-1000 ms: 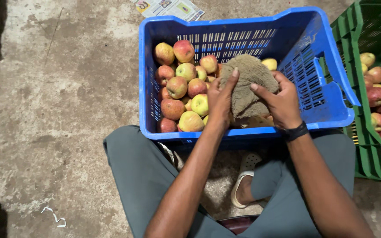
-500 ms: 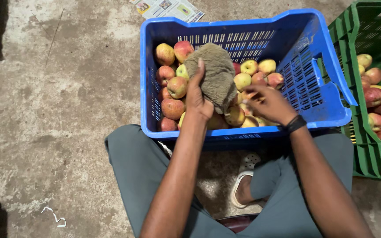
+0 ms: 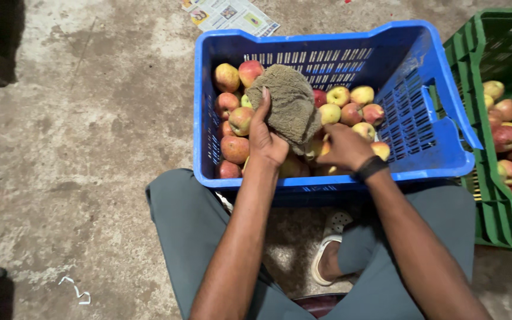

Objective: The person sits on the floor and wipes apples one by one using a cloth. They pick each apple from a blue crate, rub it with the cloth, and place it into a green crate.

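A blue plastic crate stands on the floor in front of my knees, holding several red-and-yellow apples. My left hand holds up a grey-brown cloth over the apples on the crate's left side. My right hand reaches down among the apples near the crate's front wall, fingers curled around one apple that is mostly hidden under the hand. A black band sits on my right wrist.
A green crate with more apples stands touching the blue one on the right. A printed paper sheet lies on the concrete floor behind the crate. A dark object sits at the far left edge.
The cloth lay over the apples under both hands; my left hand has lifted it up and to the left. My right hand has let go of it and dropped onto the apples.
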